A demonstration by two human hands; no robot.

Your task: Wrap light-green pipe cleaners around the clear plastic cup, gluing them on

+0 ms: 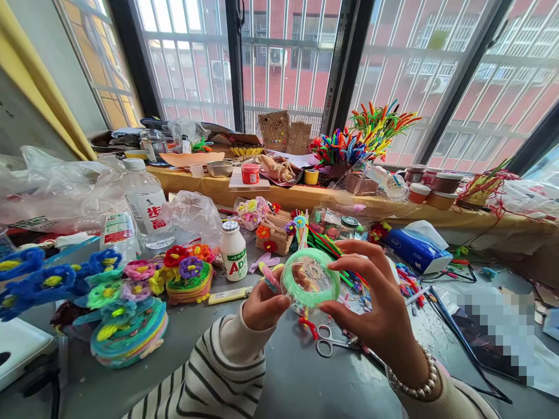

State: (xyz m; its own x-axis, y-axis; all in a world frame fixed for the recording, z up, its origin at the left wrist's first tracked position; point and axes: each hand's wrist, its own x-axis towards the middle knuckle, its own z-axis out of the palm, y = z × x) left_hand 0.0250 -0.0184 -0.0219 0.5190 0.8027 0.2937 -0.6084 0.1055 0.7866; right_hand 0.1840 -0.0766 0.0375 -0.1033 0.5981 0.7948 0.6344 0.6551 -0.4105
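Observation:
Both hands hold a clear round plastic piece like a cup [312, 273], ringed by a pale green band, above the middle of the table. My left hand [262, 305] pinches its left side, with a small pink fuzzy piece [269, 278] by the fingers. On the right, my right hand [379, 291] grips the green band between thumb and fingers. Small scissors [329, 342] lie below the cup, touching bits of cut pipe cleaner. A yellow lighter-like stick [229, 295] rests left of my left hand. Behind the cup lie green and black pipe cleaners [325, 244].
Layered round bases with fuzzy flowers [131, 337] stand at left, near a white drink bottle [233, 250] and a large clear bottle [148, 209]. A blue tissue pack [417, 247] lies at right. Colourful pipe cleaners [345, 148] stand on the sill.

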